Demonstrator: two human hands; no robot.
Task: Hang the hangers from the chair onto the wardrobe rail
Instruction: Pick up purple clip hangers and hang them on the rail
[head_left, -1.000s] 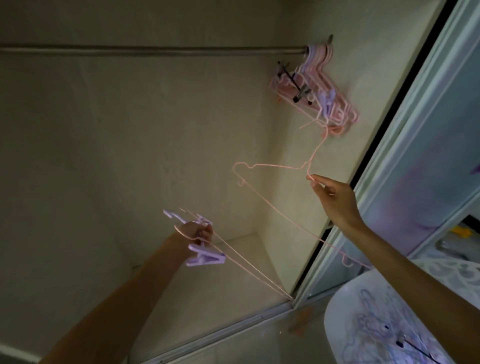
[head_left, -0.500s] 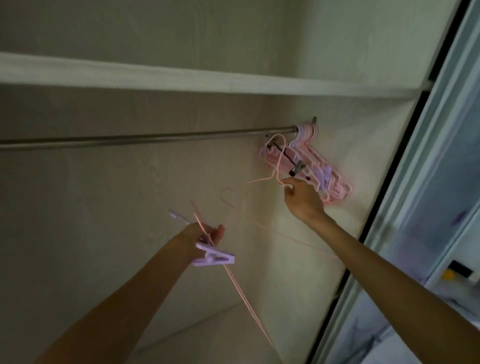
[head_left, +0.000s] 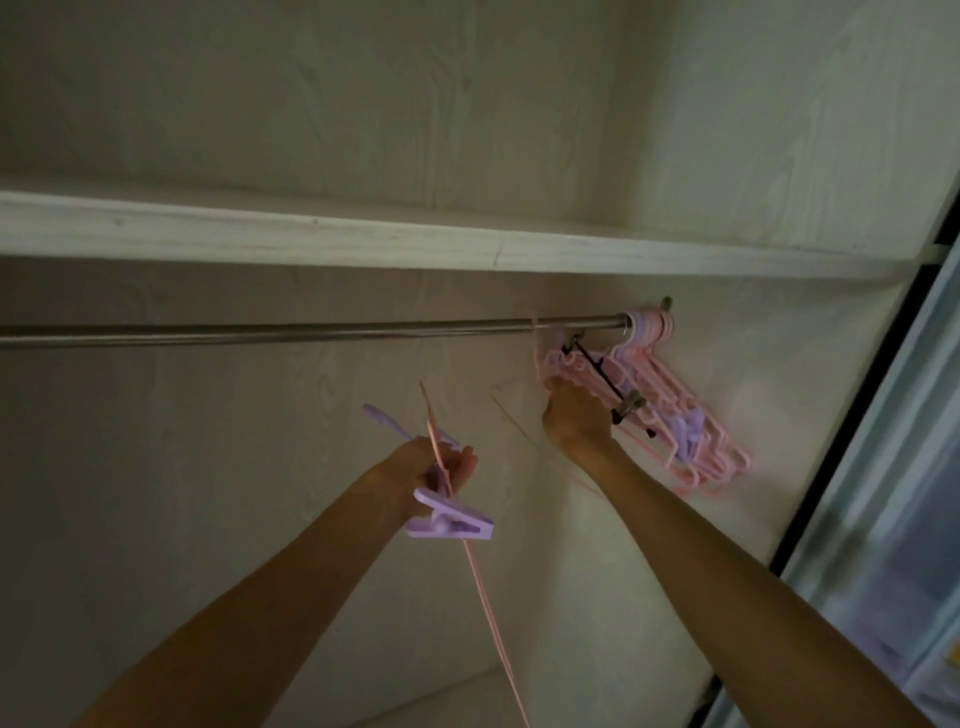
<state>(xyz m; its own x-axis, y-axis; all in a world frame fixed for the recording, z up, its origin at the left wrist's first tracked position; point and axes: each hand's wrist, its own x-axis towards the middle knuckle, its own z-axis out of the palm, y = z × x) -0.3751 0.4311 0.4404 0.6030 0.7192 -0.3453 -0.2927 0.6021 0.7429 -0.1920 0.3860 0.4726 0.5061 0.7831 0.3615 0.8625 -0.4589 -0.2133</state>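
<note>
Both bare arms reach up into the wardrobe. The right hand (head_left: 574, 423) is raised just under the rail, fingers pinched around the neck of a thin pink wire hanger (head_left: 519, 431) whose hook, blurred, rises to the long grey metal rail (head_left: 311, 332). The left hand (head_left: 439, 467) sits lower and nearer the middle, fist closed on more thin pink wire hangers (head_left: 485, 597) and a lilac plastic clip hanger (head_left: 449, 522). At the rail's right end hangs a bunch of pink and lilac plastic hangers (head_left: 675, 410) against the pale wood-grain side wall. A pale wooden shelf (head_left: 415, 241) runs above the rail; a sliding door frame (head_left: 883, 415) borders the right.
</note>
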